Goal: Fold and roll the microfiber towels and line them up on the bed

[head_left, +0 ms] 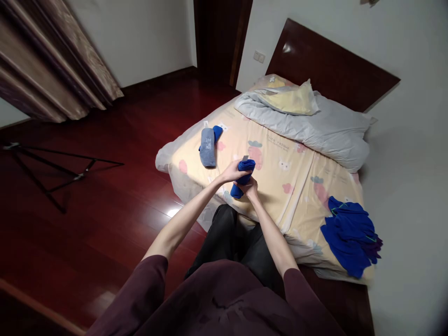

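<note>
Rolled cloths: grey and blue, near the bed's left edge.
Left hand: fingers clamped on the blue roll, held above the bed's near edge.
Right hand: fingers closed round its lower end.
Blue pile: bed's near right corner.

We see a dim indoor scene under soft, warm artificial light from overhead. A bright patch of glare sits on the polished floor, and a smaller glint on the headboard. Shadows are faint. The wide lens bends the walls and curtain toward the edges. Corners darken, and fine detail looks slightly soft throughout.
</note>
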Demonstrator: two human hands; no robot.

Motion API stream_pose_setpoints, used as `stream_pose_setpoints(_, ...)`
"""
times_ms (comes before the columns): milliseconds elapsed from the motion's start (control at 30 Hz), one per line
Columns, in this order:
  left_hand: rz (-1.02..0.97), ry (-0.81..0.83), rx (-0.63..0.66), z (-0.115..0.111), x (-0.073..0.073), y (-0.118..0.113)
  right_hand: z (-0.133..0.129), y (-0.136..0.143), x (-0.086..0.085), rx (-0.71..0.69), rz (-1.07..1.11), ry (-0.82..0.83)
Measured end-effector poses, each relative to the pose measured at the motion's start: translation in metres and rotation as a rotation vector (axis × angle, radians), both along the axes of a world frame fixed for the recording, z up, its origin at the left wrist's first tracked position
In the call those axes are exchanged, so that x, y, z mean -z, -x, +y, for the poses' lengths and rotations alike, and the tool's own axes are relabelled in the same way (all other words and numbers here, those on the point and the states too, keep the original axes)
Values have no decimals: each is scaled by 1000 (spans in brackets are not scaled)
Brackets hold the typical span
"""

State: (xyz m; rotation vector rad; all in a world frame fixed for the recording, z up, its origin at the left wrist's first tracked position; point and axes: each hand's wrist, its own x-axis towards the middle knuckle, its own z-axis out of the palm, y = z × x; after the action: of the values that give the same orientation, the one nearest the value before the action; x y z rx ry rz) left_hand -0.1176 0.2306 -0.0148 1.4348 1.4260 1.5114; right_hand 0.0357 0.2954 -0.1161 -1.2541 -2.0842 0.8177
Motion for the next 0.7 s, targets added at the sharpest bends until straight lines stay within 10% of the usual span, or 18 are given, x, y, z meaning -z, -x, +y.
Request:
stream_pose_setpoints(300, -42, -83, -164, 18, 4, 73, 29, 103, -77, -290, 349, 15)
stream_pose_setpoints(700, -46, 247, -256, 32, 143, 104, 62, 124, -100, -253, 357, 144)
